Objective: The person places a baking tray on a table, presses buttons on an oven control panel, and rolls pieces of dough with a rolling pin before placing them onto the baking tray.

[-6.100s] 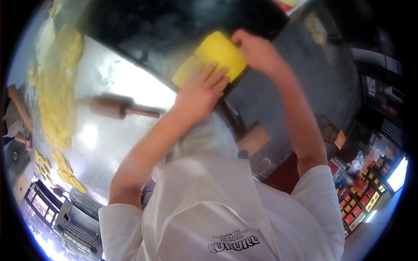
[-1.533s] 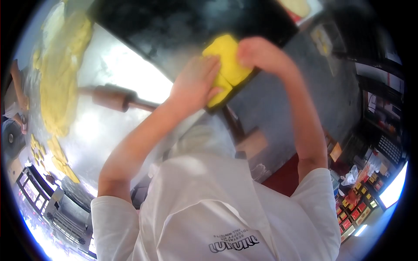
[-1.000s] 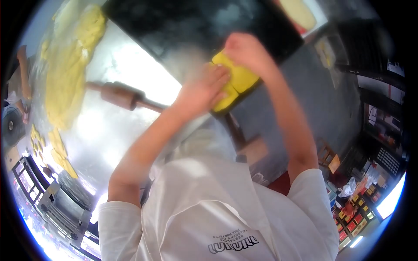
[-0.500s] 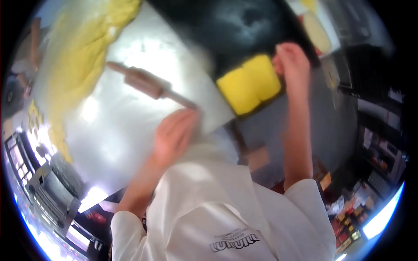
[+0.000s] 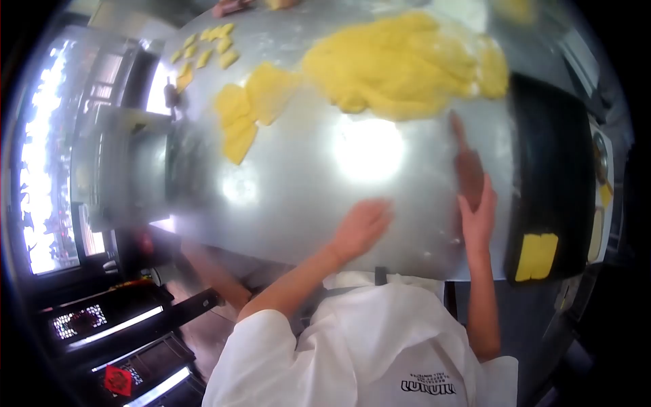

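Observation:
A wooden rolling pin (image 5: 468,169) lies lengthwise on the metal table near its right side. My right hand (image 5: 480,214) is closed around its near part, with the thumb on the left side. To the left, my left hand (image 5: 365,227) is above the bare metal near the front edge; motion smears its fingers, and no object shows in it. Beyond both hands spreads a large mass of yellow dough (image 5: 407,64). Two joined yellow dough pieces (image 5: 537,256) rest on the near end of a black tray (image 5: 553,169), right of my right hand.
Flat dough sheets (image 5: 237,115) and several small cut pieces (image 5: 203,57) lie on the metal table (image 5: 305,183) at the far left. Another person's hand (image 5: 230,7) shows at the far edge. Someone's arm (image 5: 217,275) appears low on the left. A grey machine (image 5: 132,169) stands left.
The view has swung left. My right hand has left the dough pieces on the black tray and now holds the rolling pin. My left hand is now farther from the pin.

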### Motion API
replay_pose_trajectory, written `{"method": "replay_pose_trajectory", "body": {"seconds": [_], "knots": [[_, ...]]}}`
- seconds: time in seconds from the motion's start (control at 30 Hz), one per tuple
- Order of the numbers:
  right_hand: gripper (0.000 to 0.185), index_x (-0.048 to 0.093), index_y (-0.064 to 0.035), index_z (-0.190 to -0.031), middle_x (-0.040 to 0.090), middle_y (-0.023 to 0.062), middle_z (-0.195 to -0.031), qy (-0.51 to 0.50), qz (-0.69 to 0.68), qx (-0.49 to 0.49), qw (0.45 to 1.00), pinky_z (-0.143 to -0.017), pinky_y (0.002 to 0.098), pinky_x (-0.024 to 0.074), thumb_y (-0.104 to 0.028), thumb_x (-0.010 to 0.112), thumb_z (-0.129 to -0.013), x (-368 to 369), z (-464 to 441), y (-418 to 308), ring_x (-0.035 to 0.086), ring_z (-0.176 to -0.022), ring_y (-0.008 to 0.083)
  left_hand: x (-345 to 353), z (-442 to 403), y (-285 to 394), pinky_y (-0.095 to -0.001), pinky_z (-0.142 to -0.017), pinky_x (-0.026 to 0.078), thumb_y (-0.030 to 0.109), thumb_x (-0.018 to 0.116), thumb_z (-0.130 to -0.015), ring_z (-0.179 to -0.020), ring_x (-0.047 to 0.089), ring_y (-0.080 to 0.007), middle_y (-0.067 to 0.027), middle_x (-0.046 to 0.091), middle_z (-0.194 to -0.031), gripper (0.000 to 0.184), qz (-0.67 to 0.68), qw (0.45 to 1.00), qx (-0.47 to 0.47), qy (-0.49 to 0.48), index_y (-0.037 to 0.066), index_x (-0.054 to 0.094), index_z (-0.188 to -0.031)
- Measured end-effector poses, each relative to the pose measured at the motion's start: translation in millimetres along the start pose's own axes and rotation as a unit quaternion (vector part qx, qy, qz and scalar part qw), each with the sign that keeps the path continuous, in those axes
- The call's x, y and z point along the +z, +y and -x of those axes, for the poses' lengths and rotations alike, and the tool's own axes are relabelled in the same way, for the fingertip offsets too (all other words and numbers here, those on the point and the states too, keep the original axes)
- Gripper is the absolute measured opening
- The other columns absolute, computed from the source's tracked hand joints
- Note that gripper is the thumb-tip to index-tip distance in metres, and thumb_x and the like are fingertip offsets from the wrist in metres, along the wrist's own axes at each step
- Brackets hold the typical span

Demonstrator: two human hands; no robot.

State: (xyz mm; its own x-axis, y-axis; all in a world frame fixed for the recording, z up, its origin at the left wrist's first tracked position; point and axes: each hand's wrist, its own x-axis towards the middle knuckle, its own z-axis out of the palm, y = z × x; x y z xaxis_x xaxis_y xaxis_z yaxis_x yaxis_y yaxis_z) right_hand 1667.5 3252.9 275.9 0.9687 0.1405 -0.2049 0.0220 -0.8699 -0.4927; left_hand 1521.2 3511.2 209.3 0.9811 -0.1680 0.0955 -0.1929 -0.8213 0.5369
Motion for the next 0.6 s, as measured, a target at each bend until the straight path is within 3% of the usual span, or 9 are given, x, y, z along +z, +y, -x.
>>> {"method": "replay_pose_trajectory", "body": {"seconds": [0.03,0.17,0.23,0.27,0.3,0.4,0.43,0.53,0.6], "knots": [[0.074,0.034,-0.0114,-0.157,0.049,0.0181,-0.146,0.016,0.002,-0.003,1.000,-0.111,0.0441,0.0426,-0.013,0.071,-0.093,10,-2,-10,0.049,-0.135,0.0384,-8,3,-14,-0.0464,-0.109,0.044,0.008,0.069,-0.089,-0.128,0.056,-0.0356,-0.0156,0.059,-0.140,0.043,0.005,0.999,-0.042,-0.003,0.005,0.062,-0.132],[0.071,0.039,-0.0115,-0.153,0.051,0.0170,-0.145,0.057,0.059,-0.120,0.989,-0.105,0.0458,0.0472,-0.015,0.073,-0.091,36,-2,-10,0.054,-0.130,0.0387,-61,8,-103,-0.0496,-0.108,0.044,0.005,0.057,-0.096,-0.122,0.058,-0.0432,-0.0253,0.064,-0.128,0.034,0.082,0.952,-0.148,0.256,-0.003,0.061,-0.128],[0.071,0.042,-0.0103,-0.150,0.053,0.0171,-0.143,0.087,0.036,-0.115,0.989,-0.104,0.0456,0.0476,-0.018,0.075,-0.088,53,3,12,0.055,-0.128,0.0392,-103,-8,-146,-0.0493,-0.110,0.043,0.010,0.056,-0.098,-0.124,0.057,-0.0430,-0.0261,0.062,-0.131,0.037,0.005,0.925,-0.228,0.305,-0.005,0.060,-0.131],[0.070,0.045,-0.0084,-0.147,0.056,0.0171,-0.139,0.136,0.035,-0.118,0.983,-0.104,0.0450,0.0480,-0.022,0.077,-0.086,68,5,33,0.058,-0.125,0.0387,-120,-14,-172,-0.0446,-0.113,0.039,0.015,0.057,-0.102,-0.131,0.052,-0.0419,-0.0269,0.055,-0.141,0.045,-0.029,0.922,-0.274,0.271,-0.006,0.051,-0.141],[0.072,0.046,-0.0081,-0.146,0.057,0.0168,-0.139,0.148,0.030,-0.094,0.984,-0.105,0.0440,0.0474,-0.020,0.078,-0.082,73,7,37,0.058,-0.125,0.0382,-138,-23,-193,-0.0455,-0.115,0.037,0.015,0.056,-0.102,-0.134,0.049,-0.0435,-0.0291,0.053,-0.143,0.047,-0.033,0.921,-0.289,0.260,-0.007,0.047,-0.143],[0.080,0.047,-0.0083,-0.145,0.059,0.0163,-0.137,0.177,0.009,-0.044,0.983,-0.106,0.0429,0.0475,-0.009,0.080,-0.072,79,4,31,0.058,-0.125,0.0381,-155,-55,-261,-0.0481,-0.115,0.036,0.012,0.056,-0.099,-0.134,0.046,-0.0478,-0.0338,0.049,-0.142,0.051,-0.150,0.920,-0.236,0.275,-0.012,0.042,-0.142],[0.079,0.047,-0.0082,-0.144,0.059,0.0166,-0.136,0.182,0.012,-0.050,0.982,-0.105,0.0431,0.0478,-0.008,0.079,-0.072,79,7,27,0.058,-0.125,0.0384,-162,-65,-272,-0.0489,-0.114,0.036,0.010,0.056,-0.098,-0.132,0.045,-0.0491,-0.0350,0.049,-0.140,0.052,-0.204,0.915,-0.198,0.286,-0.013,0.042,-0.141],[0.078,0.046,-0.0078,-0.144,0.059,0.0173,-0.135,0.190,0.022,-0.058,0.980,-0.104,0.0436,0.0485,-0.007,0.078,-0.073,77,6,26,0.059,-0.123,0.0392,-155,-91,-287,-0.0520,-0.109,0.038,0.009,0.057,-0.093,-0.126,0.047,-0.0496,-0.0350,0.050,-0.135,0.050,-0.196,0.919,-0.273,0.204,-0.014,0.043,-0.135],[0.077,0.046,-0.0075,-0.144,0.059,0.0177,-0.135,0.182,0.031,-0.042,0.982,-0.104,0.0437,0.0484,-0.006,0.077,-0.074,78,8,26,0.059,-0.123,0.0397,-144,-96,-292,-0.0513,-0.106,0.040,0.009,0.058,-0.091,-0.121,0.050,-0.0480,-0.0346,0.053,-0.129,0.047,-0.241,0.908,-0.266,0.216,-0.015,0.045,-0.129]]}}
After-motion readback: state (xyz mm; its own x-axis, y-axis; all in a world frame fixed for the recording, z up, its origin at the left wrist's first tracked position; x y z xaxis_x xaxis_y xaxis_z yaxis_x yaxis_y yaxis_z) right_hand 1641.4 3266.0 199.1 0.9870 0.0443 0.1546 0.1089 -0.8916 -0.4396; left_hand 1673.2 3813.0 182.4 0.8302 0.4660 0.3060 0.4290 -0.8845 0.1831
